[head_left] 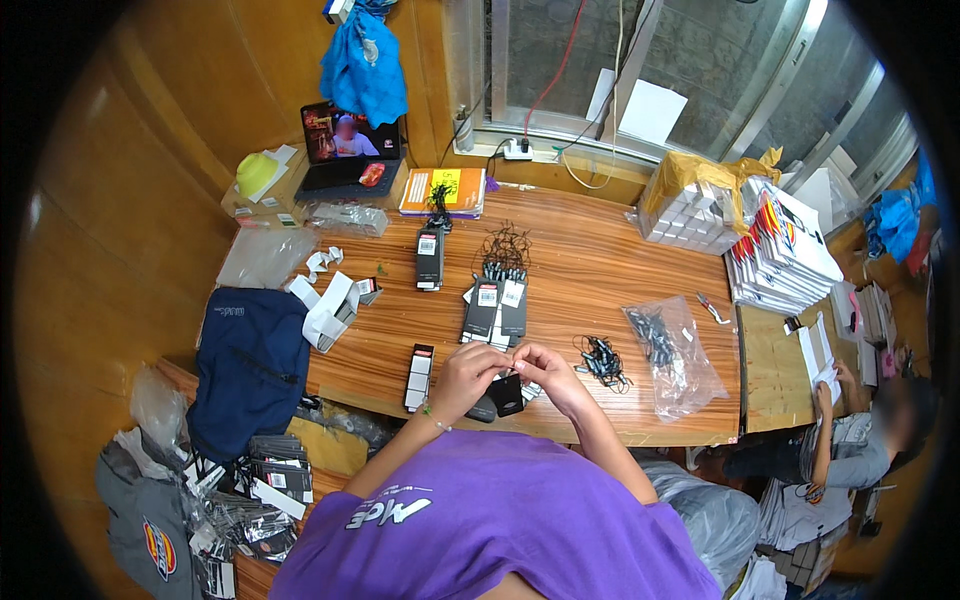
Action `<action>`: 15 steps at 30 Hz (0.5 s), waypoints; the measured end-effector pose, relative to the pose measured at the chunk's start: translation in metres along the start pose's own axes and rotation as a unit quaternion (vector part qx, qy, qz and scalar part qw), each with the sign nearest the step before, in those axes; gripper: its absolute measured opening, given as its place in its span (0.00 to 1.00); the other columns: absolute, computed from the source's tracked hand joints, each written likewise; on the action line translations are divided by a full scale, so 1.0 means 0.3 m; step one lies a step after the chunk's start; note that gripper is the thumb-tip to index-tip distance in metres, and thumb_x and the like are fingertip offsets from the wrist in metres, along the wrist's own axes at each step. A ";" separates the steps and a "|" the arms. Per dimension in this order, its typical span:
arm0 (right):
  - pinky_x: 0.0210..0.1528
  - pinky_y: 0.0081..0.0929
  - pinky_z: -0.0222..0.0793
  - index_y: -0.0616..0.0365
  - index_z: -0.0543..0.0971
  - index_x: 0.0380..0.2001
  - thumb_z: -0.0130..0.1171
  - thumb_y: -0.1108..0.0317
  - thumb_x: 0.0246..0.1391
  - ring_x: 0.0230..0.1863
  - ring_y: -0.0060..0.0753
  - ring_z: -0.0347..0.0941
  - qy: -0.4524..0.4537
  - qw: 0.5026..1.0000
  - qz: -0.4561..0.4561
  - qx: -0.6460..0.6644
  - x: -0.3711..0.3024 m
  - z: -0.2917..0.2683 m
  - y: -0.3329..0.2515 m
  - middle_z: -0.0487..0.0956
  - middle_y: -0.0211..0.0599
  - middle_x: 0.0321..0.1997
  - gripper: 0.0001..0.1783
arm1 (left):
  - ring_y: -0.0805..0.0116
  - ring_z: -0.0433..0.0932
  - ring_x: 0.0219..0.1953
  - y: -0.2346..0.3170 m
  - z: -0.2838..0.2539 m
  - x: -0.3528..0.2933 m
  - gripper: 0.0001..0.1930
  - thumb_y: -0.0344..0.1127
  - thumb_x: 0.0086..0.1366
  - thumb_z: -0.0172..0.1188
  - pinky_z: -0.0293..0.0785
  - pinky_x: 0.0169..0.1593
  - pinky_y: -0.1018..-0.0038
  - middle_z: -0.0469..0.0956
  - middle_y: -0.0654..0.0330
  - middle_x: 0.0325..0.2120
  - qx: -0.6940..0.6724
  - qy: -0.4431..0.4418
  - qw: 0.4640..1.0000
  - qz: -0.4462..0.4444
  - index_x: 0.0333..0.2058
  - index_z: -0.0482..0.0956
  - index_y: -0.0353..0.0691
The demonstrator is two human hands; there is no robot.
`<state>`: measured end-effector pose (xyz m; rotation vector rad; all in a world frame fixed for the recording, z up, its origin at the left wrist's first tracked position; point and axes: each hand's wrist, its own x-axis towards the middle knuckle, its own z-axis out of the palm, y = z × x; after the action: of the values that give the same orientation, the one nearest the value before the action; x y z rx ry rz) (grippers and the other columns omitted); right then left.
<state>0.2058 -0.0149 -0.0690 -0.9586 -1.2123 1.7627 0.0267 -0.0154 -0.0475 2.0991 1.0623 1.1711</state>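
Observation:
My left hand (470, 380) and my right hand (548, 372) meet over the table's near edge, thumbs and fingertips pinched together. Between the fingertips shows a small dark bit of tag cord (513, 366), mostly hidden by the fingers. Just below them is a black hang tag (509, 397); whether the cord runs through it I cannot tell. Beyond my hands lie stacks of black hang tags (481, 310) with white labels and black cords fanned out behind. To the left of my left hand stands another tag stack (419, 378). A pile of loose black cords (604, 362) lies right of my right hand.
A clear plastic bag (690, 372) of cords and small pliers (712, 308) lie at the right. Folded white garments (785, 255) and a taped carton (690, 210) stand behind. A navy bag (250, 365) hangs over the left edge. Another person (860, 440) works at the far right.

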 end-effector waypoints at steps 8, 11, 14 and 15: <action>0.31 0.14 0.59 0.56 0.71 0.28 0.51 0.64 0.57 0.28 0.14 0.61 -0.073 0.994 0.064 0.041 0.000 -0.028 -0.006 0.68 0.21 0.25 0.08 | 0.63 0.75 0.31 -0.011 -0.018 0.005 0.06 0.19 0.45 0.59 0.70 0.37 0.72 0.78 0.59 0.25 -0.056 -0.045 0.997 0.025 0.24 0.77 0.35; 0.31 0.15 0.58 0.56 0.70 0.28 0.49 0.63 0.59 0.28 0.14 0.59 -0.070 0.997 0.026 -0.025 0.001 -0.015 -0.011 0.66 0.21 0.25 0.09 | 0.63 0.75 0.31 -0.014 -0.019 0.010 0.07 0.18 0.45 0.59 0.70 0.37 0.72 0.78 0.59 0.25 -0.069 -0.039 0.997 0.010 0.24 0.77 0.35; 0.32 0.15 0.57 0.57 0.68 0.28 0.47 0.63 0.60 0.28 0.14 0.57 -0.056 0.996 0.008 -0.075 -0.003 -0.007 -0.015 0.63 0.20 0.25 0.10 | 0.63 0.75 0.31 -0.012 -0.023 0.018 0.06 0.20 0.46 0.58 0.70 0.36 0.72 0.77 0.59 0.25 -0.070 -0.044 0.996 0.017 0.25 0.77 0.36; 0.32 0.15 0.56 0.57 0.67 0.28 0.46 0.63 0.60 0.28 0.14 0.56 -0.047 0.995 0.004 -0.086 -0.004 -0.004 -0.014 0.62 0.20 0.25 0.10 | 0.62 0.75 0.30 -0.022 -0.022 0.018 0.06 0.21 0.47 0.58 0.70 0.36 0.71 0.77 0.59 0.25 -0.071 -0.048 0.996 0.022 0.26 0.78 0.37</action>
<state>0.2081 -0.0146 -0.0652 -0.9889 -1.4409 1.7485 0.0203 -0.0067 -0.0464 2.0559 0.8673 1.1197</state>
